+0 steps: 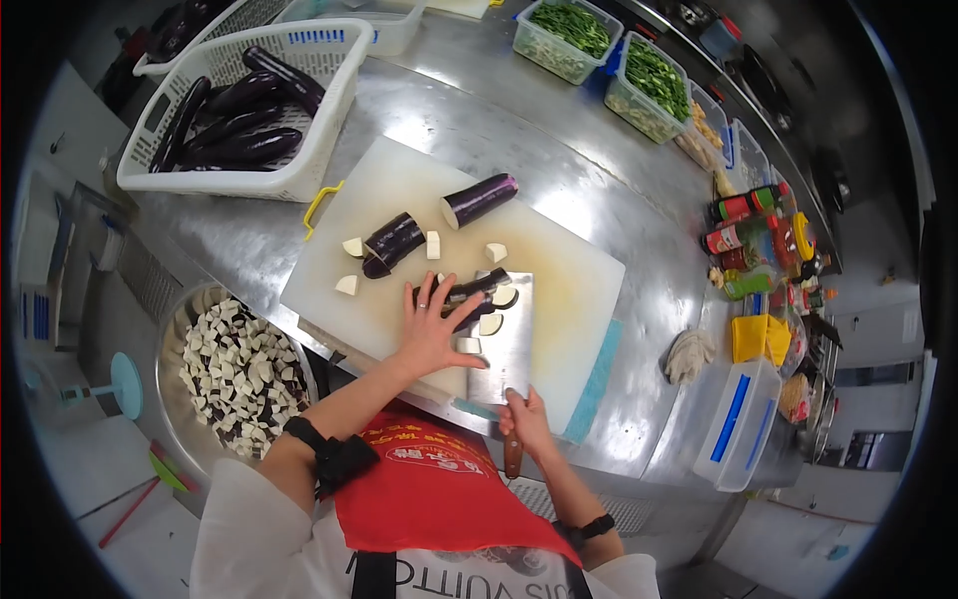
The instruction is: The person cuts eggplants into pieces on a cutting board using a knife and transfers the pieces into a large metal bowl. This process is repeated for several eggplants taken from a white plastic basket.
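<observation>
My right hand [527,423] is closed round the wooden handle of a cleaver [511,349], whose wide blade lies flat over the white cutting board [574,270]. My left hand [439,324] has its fingers spread over dark eggplant strips [464,292] at the blade's left edge; its thumb reaches onto the blade. Several cut pieces [491,323] rest on the blade. Farther up the board are a halved eggplant [481,201], a shorter split chunk [395,240] and a few loose pale pieces [433,245].
A metal bowl [172,384] of diced eggplant stands below the board's left side. Whole eggplants fill a white basket [334,130] at upper left. Tubs of chopped greens [654,80], sauce bottles [743,235], a cloth [689,356] and a clear box [736,424] are on the right.
</observation>
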Demonstrator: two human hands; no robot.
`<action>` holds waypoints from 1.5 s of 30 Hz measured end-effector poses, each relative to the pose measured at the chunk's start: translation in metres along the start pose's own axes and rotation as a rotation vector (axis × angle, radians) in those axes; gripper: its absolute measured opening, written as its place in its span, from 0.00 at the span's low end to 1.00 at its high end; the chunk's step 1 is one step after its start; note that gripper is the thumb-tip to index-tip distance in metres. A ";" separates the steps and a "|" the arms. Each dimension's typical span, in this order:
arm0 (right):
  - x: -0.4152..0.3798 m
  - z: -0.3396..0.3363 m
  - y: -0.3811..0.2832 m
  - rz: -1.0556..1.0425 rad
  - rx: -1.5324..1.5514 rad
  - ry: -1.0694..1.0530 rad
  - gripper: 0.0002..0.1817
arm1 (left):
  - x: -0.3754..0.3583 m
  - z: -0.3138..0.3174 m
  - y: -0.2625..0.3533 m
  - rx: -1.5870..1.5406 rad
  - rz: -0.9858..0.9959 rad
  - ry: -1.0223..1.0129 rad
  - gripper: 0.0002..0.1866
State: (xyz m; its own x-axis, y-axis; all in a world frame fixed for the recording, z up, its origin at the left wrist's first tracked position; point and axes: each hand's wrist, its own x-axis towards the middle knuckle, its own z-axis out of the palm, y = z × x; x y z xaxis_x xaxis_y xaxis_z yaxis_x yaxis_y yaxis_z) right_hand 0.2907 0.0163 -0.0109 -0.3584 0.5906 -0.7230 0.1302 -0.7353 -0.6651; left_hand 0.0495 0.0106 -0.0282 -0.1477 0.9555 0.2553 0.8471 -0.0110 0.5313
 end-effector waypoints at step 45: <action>0.011 0.054 -0.050 -0.261 -0.236 -0.063 0.06 | 0.026 -0.109 -0.110 0.027 -0.260 0.249 0.37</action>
State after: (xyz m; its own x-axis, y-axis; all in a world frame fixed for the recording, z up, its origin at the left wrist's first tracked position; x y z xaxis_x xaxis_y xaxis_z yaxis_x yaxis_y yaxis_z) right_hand 0.2302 0.0417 0.0245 -0.4626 0.7214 -0.5154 0.2340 -0.4614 -0.8558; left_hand -0.1034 0.0047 0.0077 -0.4772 0.8241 0.3052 0.7776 0.2342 0.5834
